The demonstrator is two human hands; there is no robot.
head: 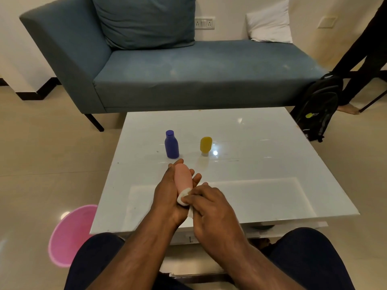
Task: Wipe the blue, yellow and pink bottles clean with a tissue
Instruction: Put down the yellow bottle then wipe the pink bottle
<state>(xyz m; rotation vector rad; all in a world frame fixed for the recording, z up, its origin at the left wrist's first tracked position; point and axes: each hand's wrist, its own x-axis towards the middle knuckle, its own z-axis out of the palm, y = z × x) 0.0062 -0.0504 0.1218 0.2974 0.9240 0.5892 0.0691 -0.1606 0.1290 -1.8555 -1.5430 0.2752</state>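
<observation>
My left hand (165, 193) holds the pink bottle (183, 176) above the white table (261, 155), its rounded end pointing away from me. My right hand (211, 208) pinches a white tissue (183, 198) against the bottle's near end. The blue bottle (171, 145) stands upright on the table beyond my hands. To its right the yellow bottle (205, 145) stands on its pale cap.
A pink bin (69, 235) sits on the floor at the table's left near corner. A blue sofa (188, 80) stands behind the table. A black backpack (318, 109) and another person's legs (364, 65) are at the far right.
</observation>
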